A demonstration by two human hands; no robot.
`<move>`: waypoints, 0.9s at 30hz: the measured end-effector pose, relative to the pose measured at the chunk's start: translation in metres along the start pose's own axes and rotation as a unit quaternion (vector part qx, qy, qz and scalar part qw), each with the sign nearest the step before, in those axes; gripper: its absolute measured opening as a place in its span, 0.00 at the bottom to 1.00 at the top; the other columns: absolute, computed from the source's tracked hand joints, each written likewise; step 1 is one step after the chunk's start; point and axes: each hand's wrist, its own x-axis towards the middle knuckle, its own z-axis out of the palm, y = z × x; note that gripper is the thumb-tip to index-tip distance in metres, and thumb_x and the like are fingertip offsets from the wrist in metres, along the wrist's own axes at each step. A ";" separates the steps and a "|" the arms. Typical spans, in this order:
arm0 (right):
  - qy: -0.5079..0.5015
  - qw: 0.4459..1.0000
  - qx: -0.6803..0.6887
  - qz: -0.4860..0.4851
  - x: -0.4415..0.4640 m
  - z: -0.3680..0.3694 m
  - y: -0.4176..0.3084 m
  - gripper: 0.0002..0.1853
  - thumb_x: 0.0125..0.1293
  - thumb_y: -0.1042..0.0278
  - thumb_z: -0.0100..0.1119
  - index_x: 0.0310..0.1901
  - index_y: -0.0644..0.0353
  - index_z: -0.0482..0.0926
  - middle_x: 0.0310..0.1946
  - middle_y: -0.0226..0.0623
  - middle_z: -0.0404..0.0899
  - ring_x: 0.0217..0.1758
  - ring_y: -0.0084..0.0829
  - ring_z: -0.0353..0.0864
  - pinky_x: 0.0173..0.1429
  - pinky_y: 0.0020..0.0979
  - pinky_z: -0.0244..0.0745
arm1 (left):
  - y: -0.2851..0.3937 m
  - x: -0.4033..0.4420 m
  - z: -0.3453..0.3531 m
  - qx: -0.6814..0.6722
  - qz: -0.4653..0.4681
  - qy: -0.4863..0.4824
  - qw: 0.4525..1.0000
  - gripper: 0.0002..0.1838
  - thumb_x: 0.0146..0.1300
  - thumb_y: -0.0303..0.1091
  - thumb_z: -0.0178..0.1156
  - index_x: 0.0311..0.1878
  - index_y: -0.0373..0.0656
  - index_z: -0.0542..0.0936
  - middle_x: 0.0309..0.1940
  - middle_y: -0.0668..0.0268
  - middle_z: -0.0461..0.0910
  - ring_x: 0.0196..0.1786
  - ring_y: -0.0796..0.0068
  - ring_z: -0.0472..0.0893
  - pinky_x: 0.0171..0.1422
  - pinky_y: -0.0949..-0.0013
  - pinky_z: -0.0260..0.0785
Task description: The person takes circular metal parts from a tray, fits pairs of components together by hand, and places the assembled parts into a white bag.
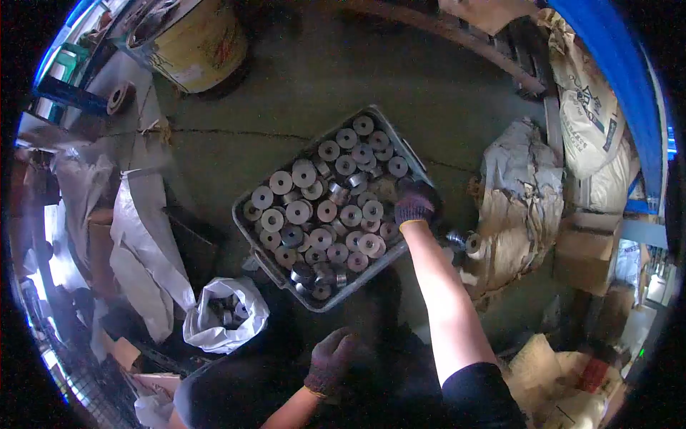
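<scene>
Many round metal pieces, each with a centre hole, lie in a grey plastic crate on the floor. My right hand, in a dark knitted glove, is over the crate's right edge; its fingers are dark and hidden, so what they hold cannot be seen. My left hand, gloved too, is below the crate near my legs, its fingers bent together and blurred. At the lower left stands an open white sack with more metal pieces inside.
A yellow bucket stands at the upper left. Crumpled paper sacking lies right of the crate, with a few metal pieces beside it. Further right are a cardboard box, printed sacks and a blue post.
</scene>
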 end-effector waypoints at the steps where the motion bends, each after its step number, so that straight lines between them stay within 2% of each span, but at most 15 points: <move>1: -0.001 1.000 -0.003 0.000 -0.002 0.001 0.001 0.14 0.60 0.64 0.52 0.47 0.52 0.78 0.48 0.45 0.77 0.51 0.42 0.78 0.51 0.44 0.73 | 0.002 0.000 0.000 -0.023 -0.047 0.004 0.999 0.16 0.64 0.37 0.55 0.50 0.35 0.77 0.39 0.61 0.81 0.41 0.74 0.78 0.48 0.71 0.70; 4: 0.032 0.999 -0.036 -0.024 -0.004 0.007 0.000 0.13 0.59 0.62 0.53 0.45 0.52 0.79 0.46 0.44 0.76 0.51 0.40 0.77 0.50 0.42 0.74 | -0.003 -0.001 0.000 -0.117 -0.087 0.010 0.989 0.16 0.64 0.36 0.56 0.49 0.35 0.77 0.40 0.60 0.81 0.43 0.74 0.78 0.48 0.71 0.71; 6: 0.166 0.984 -0.007 -0.065 0.000 0.020 0.000 0.12 0.59 0.61 0.53 0.44 0.49 0.79 0.48 0.44 0.75 0.51 0.39 0.77 0.49 0.40 0.74 | -0.015 0.000 -0.001 -0.107 -0.072 0.020 0.991 0.16 0.64 0.36 0.56 0.50 0.35 0.77 0.41 0.60 0.81 0.44 0.74 0.78 0.49 0.70 0.71; 10: 0.185 0.979 -0.083 -0.008 -0.002 0.011 -0.010 0.14 0.58 0.60 0.54 0.45 0.51 0.79 0.47 0.46 0.77 0.49 0.40 0.78 0.49 0.41 0.74 | 0.000 -0.002 -0.004 -0.097 -0.086 -0.007 0.992 0.18 0.64 0.36 0.56 0.52 0.35 0.75 0.44 0.59 0.80 0.47 0.72 0.78 0.51 0.70 0.70; 12: 0.027 0.999 -0.030 -0.025 -0.011 -0.016 -0.013 0.17 0.55 0.61 0.57 0.47 0.55 0.78 0.43 0.47 0.78 0.46 0.44 0.79 0.48 0.41 0.74 | -0.039 0.001 -0.002 -0.071 -0.038 -0.019 0.997 0.18 0.63 0.36 0.57 0.53 0.35 0.74 0.44 0.58 0.80 0.46 0.71 0.78 0.51 0.70 0.70; 13: 0.029 0.999 -0.031 -0.027 -0.015 -0.030 -0.011 0.17 0.55 0.61 0.57 0.47 0.55 0.78 0.43 0.47 0.78 0.46 0.44 0.79 0.48 0.41 0.74 | -0.043 0.001 -0.001 -0.047 0.010 -0.031 0.998 0.19 0.63 0.36 0.57 0.54 0.35 0.74 0.43 0.57 0.80 0.46 0.71 0.78 0.51 0.70 0.70; 15: -0.054 0.991 0.064 -0.101 -0.022 -0.050 -0.002 0.20 0.52 0.63 0.60 0.48 0.59 0.77 0.39 0.45 0.80 0.43 0.40 0.80 0.45 0.37 0.75 | -0.035 -0.003 0.000 -0.035 0.033 -0.023 0.999 0.19 0.63 0.36 0.57 0.53 0.35 0.74 0.43 0.56 0.79 0.45 0.70 0.79 0.50 0.69 0.71; 16: -0.135 0.909 0.388 -0.061 -0.028 -0.050 0.008 0.17 0.54 0.64 0.60 0.47 0.58 0.78 0.38 0.42 0.80 0.41 0.37 0.80 0.43 0.36 0.75 | -0.028 -0.005 0.000 -0.021 0.053 -0.017 0.998 0.19 0.62 0.35 0.58 0.53 0.35 0.74 0.43 0.55 0.79 0.44 0.69 0.79 0.49 0.69 0.72; 17: -0.200 0.719 0.665 -0.012 -0.035 -0.049 0.022 0.15 0.56 0.65 0.60 0.45 0.57 0.78 0.38 0.39 0.80 0.39 0.33 0.80 0.41 0.35 0.75 | -0.028 -0.006 0.000 -0.024 0.055 -0.018 0.998 0.19 0.62 0.35 0.58 0.53 0.35 0.74 0.43 0.55 0.79 0.44 0.69 0.79 0.49 0.69 0.72; 19: -0.285 0.527 0.801 -0.012 -0.040 -0.039 0.043 0.16 0.54 0.67 0.63 0.45 0.58 0.78 0.38 0.37 0.80 0.38 0.31 0.79 0.38 0.33 0.76 | -0.028 -0.002 0.000 0.097 0.131 -0.010 0.987 0.19 0.62 0.35 0.58 0.53 0.34 0.74 0.43 0.54 0.79 0.42 0.70 0.79 0.47 0.69 0.72; 20: -0.165 0.663 0.717 -0.137 -0.053 -0.030 0.054 0.15 0.53 0.69 0.63 0.44 0.57 0.78 0.38 0.37 0.79 0.37 0.32 0.79 0.38 0.32 0.75 | -0.026 -0.004 0.001 0.093 0.135 -0.013 0.986 0.19 0.62 0.35 0.58 0.53 0.34 0.74 0.43 0.54 0.79 0.42 0.70 0.79 0.47 0.69 0.72; 23: -0.120 0.687 0.703 -0.138 -0.101 -0.074 0.052 0.14 0.58 0.63 0.57 0.45 0.56 0.76 0.36 0.38 0.79 0.35 0.37 0.77 0.38 0.38 0.74 | -0.014 -0.011 0.003 0.119 0.151 -0.005 0.981 0.19 0.61 0.35 0.58 0.53 0.35 0.74 0.43 0.53 0.79 0.42 0.65 0.80 0.46 0.68 0.73; 24: -0.274 0.461 0.840 -0.081 -0.116 -0.099 0.050 0.18 0.60 0.56 0.48 0.46 0.56 0.76 0.35 0.38 0.77 0.34 0.36 0.73 0.41 0.41 0.70 | -0.008 -0.013 0.003 0.074 0.138 -0.009 0.988 0.19 0.61 0.36 0.58 0.53 0.35 0.75 0.42 0.53 0.80 0.42 0.64 0.80 0.46 0.68 0.72; 25: -0.403 0.189 0.895 -0.017 -0.127 -0.112 0.050 0.23 0.61 0.49 0.39 0.46 0.56 0.76 0.34 0.38 0.76 0.34 0.36 0.69 0.45 0.44 0.66 | -0.005 -0.016 0.004 0.029 0.123 -0.013 0.992 0.19 0.61 0.36 0.57 0.52 0.35 0.75 0.41 0.53 0.80 0.42 0.63 0.80 0.46 0.68 0.72; 27: -0.384 0.200 0.901 -0.032 -0.141 -0.110 0.052 0.24 0.60 0.49 0.40 0.47 0.57 0.75 0.34 0.38 0.75 0.33 0.35 0.67 0.45 0.45 0.64 | -0.025 -0.006 0.003 0.071 0.182 -0.014 0.981 0.19 0.62 0.37 0.57 0.52 0.35 0.76 0.41 0.55 0.80 0.42 0.64 0.80 0.47 0.68 0.72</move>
